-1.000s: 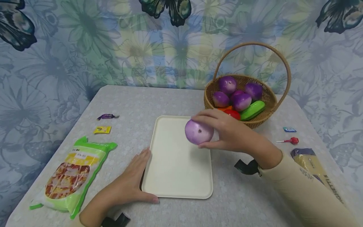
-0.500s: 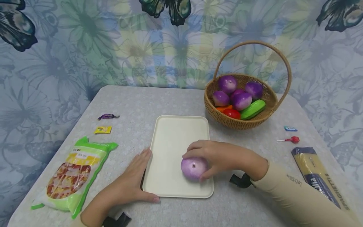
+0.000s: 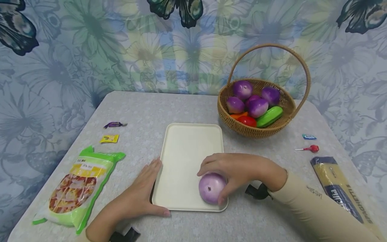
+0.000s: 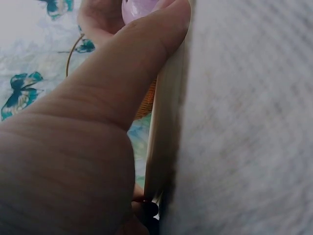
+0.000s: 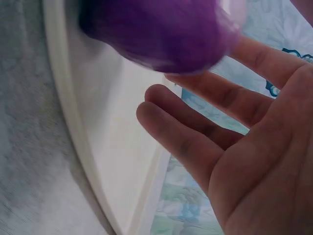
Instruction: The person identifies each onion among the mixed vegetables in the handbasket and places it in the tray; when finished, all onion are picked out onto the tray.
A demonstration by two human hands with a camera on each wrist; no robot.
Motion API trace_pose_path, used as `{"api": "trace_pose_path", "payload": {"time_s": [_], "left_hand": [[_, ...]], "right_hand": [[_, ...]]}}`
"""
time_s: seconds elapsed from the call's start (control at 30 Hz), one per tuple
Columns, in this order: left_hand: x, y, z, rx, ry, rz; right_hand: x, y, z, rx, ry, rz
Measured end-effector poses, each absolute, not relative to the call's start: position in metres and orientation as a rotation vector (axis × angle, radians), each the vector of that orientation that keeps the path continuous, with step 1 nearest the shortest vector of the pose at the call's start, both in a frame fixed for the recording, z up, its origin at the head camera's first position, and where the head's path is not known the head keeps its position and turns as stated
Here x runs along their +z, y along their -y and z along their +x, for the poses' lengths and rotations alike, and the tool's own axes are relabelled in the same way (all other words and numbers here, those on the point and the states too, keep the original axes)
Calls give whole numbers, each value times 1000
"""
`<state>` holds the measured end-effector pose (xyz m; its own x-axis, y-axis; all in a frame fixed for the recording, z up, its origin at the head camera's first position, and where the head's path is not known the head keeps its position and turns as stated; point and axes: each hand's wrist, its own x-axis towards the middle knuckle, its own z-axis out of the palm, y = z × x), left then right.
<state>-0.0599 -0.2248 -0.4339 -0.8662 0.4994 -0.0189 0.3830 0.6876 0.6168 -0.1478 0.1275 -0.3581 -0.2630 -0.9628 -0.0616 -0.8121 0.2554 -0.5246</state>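
Note:
In the head view a round purple onion (image 3: 210, 191), pale at the end facing the camera, sits at the front right of a cream tray (image 3: 187, 151). My right hand (image 3: 234, 170) holds it from the right, thumb at its near side and index finger over its far side. The right wrist view shows the onion (image 5: 161, 34) above the tray's surface, the other fingers spread and apart from it. My left hand (image 3: 137, 195) rests against the tray's left side, with straight fingers along that edge and the thumb at the front-left corner.
Behind the tray at right, a wicker basket (image 3: 251, 133) holds several purple onions, a green cucumber-like vegetable (image 3: 269, 116) and a red one (image 3: 247, 121). A green food bag (image 3: 77, 188) and two candies lie left; a lollipop (image 3: 311, 148), blue-wrapped sweet and spaghetti pack (image 3: 338, 188) lie right.
My right hand has brought the onion down from above the tray's far right to its front right, then shifted it slightly right and nearer. The left hand keeps its place.

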Motion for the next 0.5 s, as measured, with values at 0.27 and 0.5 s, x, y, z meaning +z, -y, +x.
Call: {"api": "trace_pose_path", "payload": {"time_s": [0.27, 0.5], "left_hand": [[-433, 226, -60, 905, -2725, 734], [-434, 226, -60, 905, -2729, 766]], "right_hand": [[-333, -131, -169, -618, -2238, -1681], [-299, -153, -217, -757, -2451, -1655]]}}
